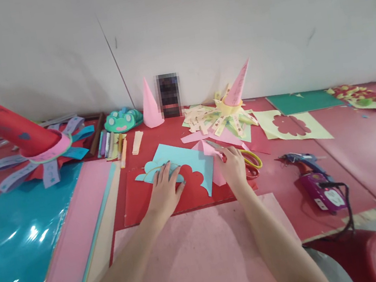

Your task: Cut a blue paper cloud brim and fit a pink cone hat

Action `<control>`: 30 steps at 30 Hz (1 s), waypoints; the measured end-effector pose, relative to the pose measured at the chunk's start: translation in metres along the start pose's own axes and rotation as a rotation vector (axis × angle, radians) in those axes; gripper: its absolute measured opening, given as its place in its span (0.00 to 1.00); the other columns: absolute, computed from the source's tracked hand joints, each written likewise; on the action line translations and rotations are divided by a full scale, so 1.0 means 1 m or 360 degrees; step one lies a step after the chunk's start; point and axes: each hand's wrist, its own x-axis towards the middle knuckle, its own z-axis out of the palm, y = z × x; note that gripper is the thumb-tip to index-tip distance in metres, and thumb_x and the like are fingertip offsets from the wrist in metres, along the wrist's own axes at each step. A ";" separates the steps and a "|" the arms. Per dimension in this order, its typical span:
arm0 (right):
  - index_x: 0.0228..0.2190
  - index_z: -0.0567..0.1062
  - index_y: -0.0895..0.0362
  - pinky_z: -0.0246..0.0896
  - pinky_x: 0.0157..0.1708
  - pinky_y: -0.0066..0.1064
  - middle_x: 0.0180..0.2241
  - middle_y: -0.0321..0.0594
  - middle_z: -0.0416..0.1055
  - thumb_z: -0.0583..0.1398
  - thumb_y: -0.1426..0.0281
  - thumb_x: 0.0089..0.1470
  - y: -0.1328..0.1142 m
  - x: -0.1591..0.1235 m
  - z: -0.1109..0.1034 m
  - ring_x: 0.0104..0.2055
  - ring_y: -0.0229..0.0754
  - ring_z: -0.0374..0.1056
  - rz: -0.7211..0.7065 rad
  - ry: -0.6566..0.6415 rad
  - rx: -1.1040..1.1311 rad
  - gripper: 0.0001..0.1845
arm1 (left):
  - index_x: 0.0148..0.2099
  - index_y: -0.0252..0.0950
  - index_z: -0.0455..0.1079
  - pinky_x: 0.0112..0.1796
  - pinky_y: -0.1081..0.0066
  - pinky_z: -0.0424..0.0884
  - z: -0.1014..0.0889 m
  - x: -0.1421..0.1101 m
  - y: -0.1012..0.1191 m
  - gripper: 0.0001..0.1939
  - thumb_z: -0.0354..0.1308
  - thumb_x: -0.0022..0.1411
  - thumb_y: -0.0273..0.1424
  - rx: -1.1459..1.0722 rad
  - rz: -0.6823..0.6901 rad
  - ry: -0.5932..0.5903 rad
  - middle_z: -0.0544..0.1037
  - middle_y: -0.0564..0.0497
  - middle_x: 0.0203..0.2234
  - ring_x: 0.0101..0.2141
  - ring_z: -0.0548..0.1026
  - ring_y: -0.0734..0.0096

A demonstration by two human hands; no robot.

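My left hand (167, 189) lies with its fingers stretched out over a light blue cloud-shaped paper cut-out (150, 171). Beneath and behind it is a light blue sheet (190, 157) with a scalloped edge cut into it. My right hand (233, 165) has its fingers curled down at crumpled pink paper (204, 148). Scissors (252, 157) lie under and beside this hand, a blade showing to its left and yellow and red loops to its right. What its fingertips grip is hidden. A red board (141, 207) supports the blue paper.
A pink paper cone (150, 106), a green frog shape (123, 121) and markers (104, 144) stand at the back. On the right lie a glue gun (302, 159) and a purple power strip (323, 194) with a cord. A red paper tube (4, 116) leans at left.
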 end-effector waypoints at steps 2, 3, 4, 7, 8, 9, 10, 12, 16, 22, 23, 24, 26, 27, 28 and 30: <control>0.39 0.78 0.55 0.58 0.43 0.42 0.36 0.47 0.71 0.54 0.65 0.56 0.001 -0.002 0.000 0.41 0.51 0.64 0.0102 -0.0052 -0.0118 0.15 | 0.59 0.35 0.63 0.58 0.48 0.57 -0.001 0.000 0.000 0.21 0.49 0.65 0.33 -0.0001 0.0002 -0.0018 0.60 0.36 0.62 0.62 0.57 0.49; 0.39 0.78 0.55 0.57 0.43 0.43 0.37 0.47 0.71 0.55 0.64 0.56 0.001 -0.002 0.000 0.42 0.52 0.63 0.0130 -0.0087 -0.0165 0.16 | 0.59 0.35 0.63 0.58 0.48 0.57 -0.002 0.000 0.001 0.21 0.49 0.65 0.32 -0.0002 0.0002 -0.0021 0.60 0.36 0.62 0.62 0.56 0.49; 0.40 0.79 0.55 0.57 0.43 0.44 0.38 0.48 0.71 0.55 0.64 0.56 0.002 -0.003 0.000 0.42 0.53 0.63 0.0135 -0.0123 -0.0200 0.16 | 0.59 0.35 0.63 0.58 0.48 0.57 -0.002 0.000 0.001 0.21 0.49 0.65 0.32 -0.0006 0.0002 -0.0021 0.60 0.36 0.62 0.62 0.57 0.50; 0.40 0.79 0.54 0.57 0.43 0.47 0.41 0.50 0.70 0.54 0.66 0.56 0.001 -0.010 0.002 0.43 0.54 0.63 0.0047 -0.0193 -0.0274 0.15 | 0.59 0.36 0.62 0.58 0.48 0.57 -0.002 0.000 0.000 0.21 0.49 0.65 0.33 -0.0023 -0.0004 -0.0009 0.60 0.37 0.62 0.62 0.57 0.50; 0.40 0.79 0.54 0.57 0.43 0.47 0.42 0.50 0.71 0.53 0.68 0.56 -0.001 -0.013 0.004 0.44 0.55 0.63 0.0002 -0.0195 -0.0292 0.15 | 0.59 0.36 0.62 0.58 0.48 0.57 -0.002 0.000 0.000 0.21 0.49 0.65 0.33 -0.0028 -0.0002 -0.0008 0.60 0.37 0.62 0.62 0.57 0.50; 0.40 0.78 0.54 0.58 0.43 0.47 0.44 0.50 0.71 0.52 0.70 0.57 -0.002 -0.017 0.006 0.46 0.55 0.63 -0.0046 -0.0188 -0.0303 0.16 | 0.59 0.37 0.62 0.58 0.48 0.56 -0.001 0.000 -0.001 0.21 0.49 0.65 0.33 -0.0032 0.0003 -0.0010 0.59 0.38 0.62 0.62 0.56 0.51; 0.42 0.77 0.55 0.57 0.45 0.48 0.46 0.51 0.71 0.50 0.72 0.58 -0.004 -0.021 0.009 0.48 0.55 0.63 -0.0087 -0.0176 -0.0312 0.18 | 0.60 0.37 0.62 0.58 0.48 0.56 -0.001 -0.001 -0.001 0.21 0.49 0.65 0.33 -0.0033 0.0010 -0.0012 0.59 0.38 0.62 0.62 0.56 0.51; 0.47 0.73 0.59 0.55 0.50 0.50 0.51 0.54 0.69 0.48 0.75 0.58 -0.007 -0.028 0.015 0.54 0.56 0.62 -0.0145 -0.0158 -0.0336 0.21 | 0.60 0.37 0.62 0.58 0.49 0.57 -0.001 -0.001 -0.001 0.21 0.49 0.65 0.33 -0.0026 0.0017 -0.0016 0.59 0.38 0.62 0.62 0.57 0.52; 0.54 0.66 0.66 0.48 0.58 0.53 0.56 0.59 0.64 0.46 0.79 0.56 -0.014 -0.034 0.021 0.60 0.56 0.58 -0.0193 -0.0279 -0.0343 0.26 | 0.60 0.37 0.61 0.58 0.49 0.56 -0.002 -0.001 -0.001 0.21 0.48 0.66 0.33 0.0035 0.0007 -0.0029 0.59 0.38 0.62 0.62 0.57 0.52; 0.57 0.64 0.61 0.55 0.58 0.47 0.59 0.52 0.62 0.46 0.82 0.53 -0.021 -0.032 0.020 0.63 0.49 0.55 -0.0276 -0.0456 0.0008 0.30 | 0.60 0.36 0.61 0.58 0.49 0.57 -0.001 -0.001 -0.001 0.21 0.47 0.66 0.34 0.0068 0.0030 -0.0022 0.59 0.38 0.62 0.62 0.57 0.51; 0.56 0.65 0.60 0.55 0.58 0.46 0.58 0.50 0.64 0.46 0.82 0.54 -0.022 -0.031 0.020 0.63 0.48 0.56 -0.0272 -0.0467 0.0069 0.29 | 0.60 0.37 0.61 0.58 0.49 0.57 0.000 -0.001 -0.001 0.21 0.47 0.66 0.34 0.0071 0.0031 -0.0015 0.59 0.38 0.62 0.62 0.57 0.51; 0.55 0.67 0.58 0.55 0.59 0.47 0.56 0.49 0.66 0.46 0.80 0.55 -0.023 -0.030 0.019 0.62 0.48 0.57 -0.0269 -0.0474 0.0115 0.28 | 0.60 0.37 0.61 0.58 0.49 0.57 0.000 -0.001 -0.002 0.21 0.47 0.66 0.34 0.0072 0.0034 -0.0009 0.59 0.38 0.62 0.62 0.57 0.51; 0.53 0.69 0.57 0.55 0.59 0.48 0.54 0.47 0.69 0.47 0.78 0.57 -0.025 -0.029 0.018 0.62 0.49 0.58 -0.0275 -0.0490 0.0179 0.24 | 0.60 0.37 0.61 0.58 0.49 0.57 0.001 -0.001 -0.002 0.21 0.47 0.66 0.34 0.0073 0.0035 0.0002 0.60 0.39 0.62 0.62 0.57 0.51; 0.52 0.70 0.56 0.55 0.58 0.48 0.53 0.46 0.70 0.48 0.76 0.57 -0.026 -0.028 0.017 0.62 0.49 0.58 -0.0281 -0.0500 0.0205 0.23 | 0.60 0.37 0.61 0.58 0.49 0.57 0.002 -0.001 -0.003 0.21 0.47 0.66 0.34 0.0074 0.0035 0.0005 0.60 0.39 0.62 0.62 0.58 0.51; 0.51 0.71 0.56 0.56 0.58 0.47 0.52 0.45 0.71 0.49 0.75 0.57 -0.027 -0.027 0.016 0.61 0.49 0.58 -0.0282 -0.0509 0.0237 0.22 | 0.60 0.37 0.61 0.58 0.49 0.57 0.002 -0.001 -0.003 0.21 0.47 0.66 0.34 0.0076 0.0038 0.0003 0.60 0.39 0.62 0.62 0.58 0.51; 0.49 0.72 0.54 0.58 0.57 0.44 0.50 0.43 0.73 0.50 0.74 0.57 -0.028 -0.025 0.012 0.60 0.48 0.61 -0.0275 -0.0531 0.0330 0.21 | 0.60 0.36 0.62 0.58 0.49 0.57 0.002 -0.001 -0.003 0.21 0.47 0.66 0.34 0.0082 0.0042 -0.0005 0.60 0.38 0.62 0.62 0.58 0.51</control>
